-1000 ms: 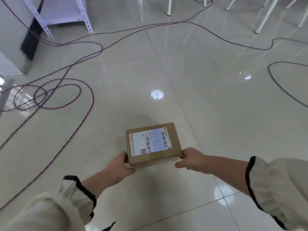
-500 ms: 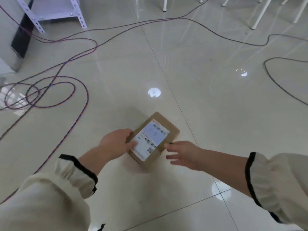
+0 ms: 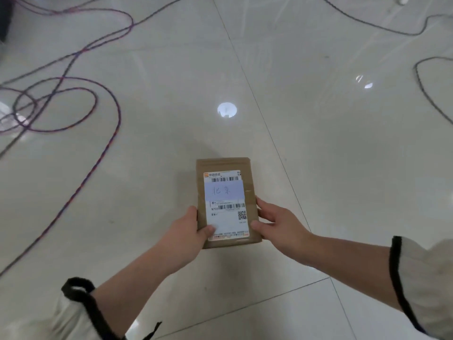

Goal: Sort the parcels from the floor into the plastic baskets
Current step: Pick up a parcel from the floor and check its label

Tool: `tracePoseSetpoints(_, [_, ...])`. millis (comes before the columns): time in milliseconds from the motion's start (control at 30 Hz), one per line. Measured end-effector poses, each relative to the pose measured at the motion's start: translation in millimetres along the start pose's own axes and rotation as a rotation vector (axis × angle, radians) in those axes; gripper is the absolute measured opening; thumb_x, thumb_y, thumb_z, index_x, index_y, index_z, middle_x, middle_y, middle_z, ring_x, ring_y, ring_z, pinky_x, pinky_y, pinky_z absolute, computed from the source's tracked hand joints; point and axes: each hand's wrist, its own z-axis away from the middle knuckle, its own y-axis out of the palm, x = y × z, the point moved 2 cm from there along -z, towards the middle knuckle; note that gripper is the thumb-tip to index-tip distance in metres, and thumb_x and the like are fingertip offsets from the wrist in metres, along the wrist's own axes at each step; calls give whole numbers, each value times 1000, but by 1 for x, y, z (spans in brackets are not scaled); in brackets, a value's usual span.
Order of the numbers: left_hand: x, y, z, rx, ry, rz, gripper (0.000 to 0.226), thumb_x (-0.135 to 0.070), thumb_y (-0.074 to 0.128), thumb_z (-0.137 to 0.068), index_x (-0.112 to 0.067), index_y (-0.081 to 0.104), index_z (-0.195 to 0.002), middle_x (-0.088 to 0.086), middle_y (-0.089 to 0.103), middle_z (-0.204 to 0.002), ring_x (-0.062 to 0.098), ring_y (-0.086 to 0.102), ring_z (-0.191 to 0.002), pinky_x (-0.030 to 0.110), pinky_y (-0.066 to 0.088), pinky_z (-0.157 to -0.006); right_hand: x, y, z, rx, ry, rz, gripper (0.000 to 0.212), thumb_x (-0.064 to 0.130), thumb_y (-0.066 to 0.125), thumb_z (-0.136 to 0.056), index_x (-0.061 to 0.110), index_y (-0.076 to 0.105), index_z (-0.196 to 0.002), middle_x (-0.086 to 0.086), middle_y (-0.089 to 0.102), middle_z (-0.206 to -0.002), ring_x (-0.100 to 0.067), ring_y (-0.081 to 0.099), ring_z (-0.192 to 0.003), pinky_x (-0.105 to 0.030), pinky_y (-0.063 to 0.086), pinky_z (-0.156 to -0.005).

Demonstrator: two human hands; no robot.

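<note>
A small brown cardboard parcel (image 3: pixel 226 165) with a white shipping label and a pale handwritten slip is held above the tiled floor, its long side pointing away from me. My left hand (image 3: pixel 188 231) grips its near left edge, thumb on the label. My right hand (image 3: pixel 279 223) holds the near right edge, thumb on top and fingers along the side. No plastic basket is in view.
Purple and dark cables (image 3: pixel 103 119) loop over the glossy tiled floor (image 3: pixel 318 143) at the left and far side. Another dark cable (image 3: pixel 426 89) curves at the right edge. Ceiling lights reflect off the tiles ahead.
The parcel has been turned from lying crosswise to pointing lengthwise away from me. My right hand, briefly off it, now holds its right edge again. The view has tilted down.
</note>
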Motion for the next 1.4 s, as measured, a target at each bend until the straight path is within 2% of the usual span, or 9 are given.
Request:
tracePoseSetpoints(67, [-4, 0, 0, -10, -38, -16, 24, -33, 53, -93, -14, 41, -100, 1, 60, -93, 21, 57, -77, 33, 47, -63, 3, 4, 1, -13, 19, 11, 65, 1, 48, -91, 60, 47, -117, 20, 64, -120, -4, 56, -117, -36, 47, -101])
tracePoseSetpoints(200, [-12, 5, 8, -29, -157, 15, 21, -27, 50, -96, -16, 32, -91, 7, 57, -87, 27, 55, -75, 35, 45, -65, 13, 8, 0, -36, 114, 44, 65, -4, 41, -90, 37, 39, -141, 12, 62, -122, -6, 57, -113, -30, 47, -100])
tracePoseSetpoints(300, [-24, -1, 11, -5, -222, 17, 16, -22, 47, -97, -12, 35, -98, 13, 59, -100, 30, 55, -84, 35, 45, -70, 27, 10, -3, 3, 204, 61, 53, 8, 44, -93, 33, 42, -139, 9, 65, -109, -5, 60, -90, -16, 50, -69])
tracePoseSetpoints(400, [-36, -3, 28, 9, -269, 77, 21, -17, 41, -98, -4, 43, -114, 16, 58, -114, 31, 56, -98, 36, 48, -80, 45, 16, 11, 0, 391, -75, 42, 14, 48, -93, 33, 49, -131, -1, 65, -97, -18, 56, -76, -23, 43, -61])
tracePoseSetpoints(500, [-51, -16, 75, -38, -263, 174, 21, -14, 39, -98, -7, 52, -114, 10, 62, -113, 22, 55, -92, 26, 46, -74, 76, 10, 52, -2, 325, -86, 35, 10, 46, -92, 39, 58, -106, 12, 66, -81, 1, 59, -58, -10, 41, -47])
tracePoseSetpoints(767, [-220, -165, 282, -141, 46, 295, 44, -10, 42, -97, -45, 57, -119, -31, 63, -97, -20, 53, -86, -1, 36, -67, 293, -68, 262, -53, 143, -85, 49, 15, 41, -96, 51, 42, -130, 30, 61, -109, 3, 56, -105, -21, 49, -85])
tracePoseSetpoints(867, [-317, -237, 379, -159, 91, 406, 58, -7, 44, -95, -64, 56, -100, -39, 64, -87, -21, 55, -83, -2, 37, -64, 403, -106, 364, -64, 66, -25, 56, 19, 39, -99, 52, 23, -141, 37, 56, -112, 8, 57, -102, -18, 46, -86])
tracePoseSetpoints(1267, [-489, -351, 616, -217, 476, 481, 45, -14, 53, -90, -56, 62, -104, -31, 65, -76, -13, 53, -62, 0, 37, -60, 594, -165, 609, -290, -267, -27, 63, 6, 36, -97, 40, 22, -147, 26, 53, -131, 11, 56, -108, -26, 38, -107])
tracePoseSetpoints(1400, [-505, -364, 632, -224, 573, 574, 41, -8, 58, -89, -45, 66, -105, -29, 69, -89, -16, 60, -78, -1, 40, -68, 615, -164, 635, -398, -331, -81, 60, 6, 39, -95, 40, 31, -144, 26, 53, -130, 16, 53, -108, -30, 40, -108])
